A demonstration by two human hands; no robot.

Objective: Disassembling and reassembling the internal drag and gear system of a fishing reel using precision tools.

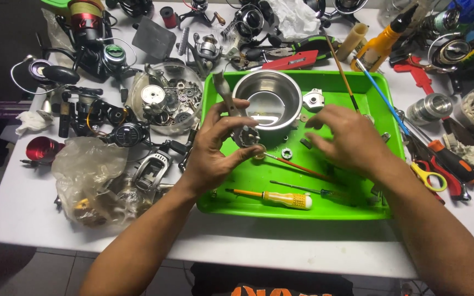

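A crumpled clear plastic bag [90, 178] slumps at the table's left, beside a round clear dish [165, 98] of small metal parts. Over the glossy green tray [259, 205], the left hand [212, 145] pinches a grey metal reel part [242, 129] between thumb and fingers — its long stem rises above the grip. Behind it sits a shiny steel bowl [267, 98]. The right hand [346, 137] hovers palm-down, fingers loosely spread — holding nothing visible.

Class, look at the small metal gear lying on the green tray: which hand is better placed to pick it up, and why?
Probably the right hand: it hovers open, holding nothing, beside the gear on the tray. The left hand is busy gripping a grey reel part.
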